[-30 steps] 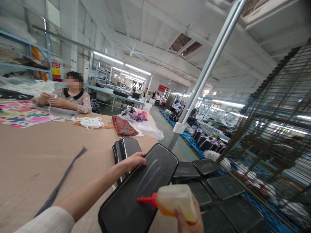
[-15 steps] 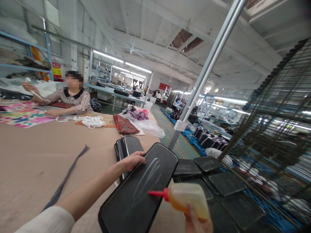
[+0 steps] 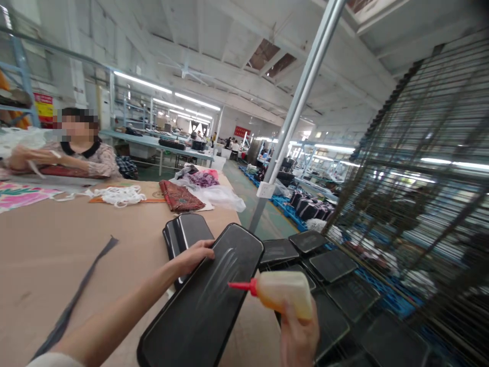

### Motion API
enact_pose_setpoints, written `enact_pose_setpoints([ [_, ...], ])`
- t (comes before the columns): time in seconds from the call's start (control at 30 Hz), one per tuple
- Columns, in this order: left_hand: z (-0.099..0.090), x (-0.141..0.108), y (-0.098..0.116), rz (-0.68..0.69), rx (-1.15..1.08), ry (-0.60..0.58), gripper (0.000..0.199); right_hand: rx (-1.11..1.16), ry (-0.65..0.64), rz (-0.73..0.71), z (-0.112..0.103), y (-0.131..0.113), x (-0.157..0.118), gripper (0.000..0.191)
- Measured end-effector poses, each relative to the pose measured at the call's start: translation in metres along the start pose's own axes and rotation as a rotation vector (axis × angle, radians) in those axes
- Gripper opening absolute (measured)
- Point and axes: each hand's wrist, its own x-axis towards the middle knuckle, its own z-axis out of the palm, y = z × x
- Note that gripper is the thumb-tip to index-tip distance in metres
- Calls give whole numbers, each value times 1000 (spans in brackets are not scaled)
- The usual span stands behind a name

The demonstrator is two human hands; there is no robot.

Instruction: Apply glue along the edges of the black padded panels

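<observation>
My left hand point(image 3: 195, 256) grips the upper left edge of a long black panel point(image 3: 206, 306) with rounded corners, which is tilted above the table. Pale glossy streaks run along the panel's face. In my right hand point(image 3: 300, 326) is a squeeze bottle point(image 3: 284, 293) of amber liquid, lying nearly level, its red nozzle pointing left over the panel. Whether the tip touches the surface I cannot tell. Behind my left hand, more black panels point(image 3: 191, 228) are stacked on the table.
Several black panels point(image 3: 332, 265) lie at the right beside a tall wire rack point(image 3: 431, 168). A metal post point(image 3: 294, 112) with a socket box rises past the brown-covered table point(image 3: 126, 285). A dark strip point(image 3: 82, 290), white cord point(image 3: 118, 194) and red patterned fabric point(image 3: 179, 196) lie there. A co-worker point(image 3: 82, 153) sits across.
The camera view has swung to the right, so most things sit further left. The bottle's nozzle has shifted up along the panel. The co-worker's hands have come closer together.
</observation>
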Motion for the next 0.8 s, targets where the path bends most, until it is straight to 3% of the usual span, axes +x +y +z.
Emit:
enact_pose_setpoints([
  [0.1, 15, 8, -2, -11, 27, -42, 57, 21, 54, 8, 3, -11, 18, 67],
  [0.17, 21, 15, -3, -20, 35, -30, 56, 11, 9, 62, 0, -6, 18, 68],
  [0.27, 23, 30, -5, -12, 60, 85, 54, 67, -63, 139, -11, 7, 9, 71],
  [0.4, 20, 49, -7, 37, 93, 288, 50, 218, 83, 194, -37, -1, 16, 67],
  [0.5, 26, 64, -6, 79, 84, 350, 51, 353, 237, 240, -70, -18, 43, 55],
  [0.6, 46, 86, 2, 149, 88, 367, 53, 392, 423, 239, -117, -30, 74, 45],
  [0.8, 122, 168, 19, 376, 163, 301, 56, 495, 558, 289, -216, -37, 122, 38],
])
